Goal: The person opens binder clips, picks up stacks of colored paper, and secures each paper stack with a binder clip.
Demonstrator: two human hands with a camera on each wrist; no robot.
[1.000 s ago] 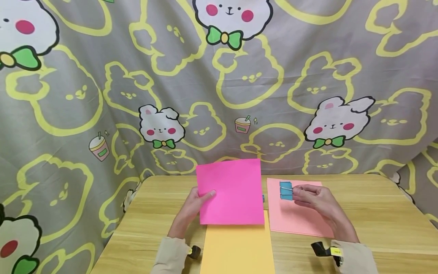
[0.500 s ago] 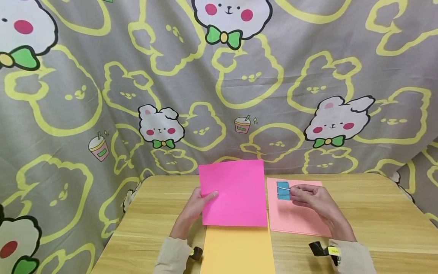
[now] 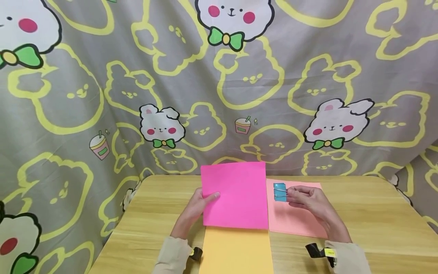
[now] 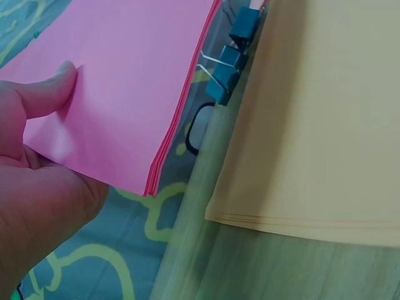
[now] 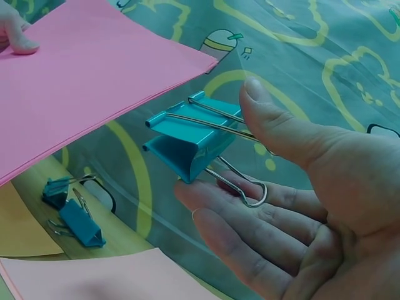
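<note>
A stack of hot pink paper (image 3: 236,196) is held up above the table by my left hand (image 3: 196,205), its thumb lying on the front and the fingers behind, out of sight. My right hand (image 3: 315,201) pinches a teal binder clip (image 3: 280,192) by its wire handles. In the right wrist view, the thumb presses the upper handle while fingers lie beneath the lower one. The clip's mouth edges stand slightly apart there and face the pink stack's edge. Clip and paper are apart. Several sheet edges show along the stack's side in the left wrist view.
Orange-yellow paper (image 3: 236,253) lies on the wooden table (image 3: 147,228), partly under the raised stack. Light pink paper (image 3: 291,222) lies to its right. Near the back edge rest two more teal binder clips (image 5: 81,222). A patterned curtain (image 3: 191,91) hangs behind.
My right hand has carried the binder clip a little to the left. The hot pink stack in my left hand has shifted slightly right, so the gap between them has narrowed.
</note>
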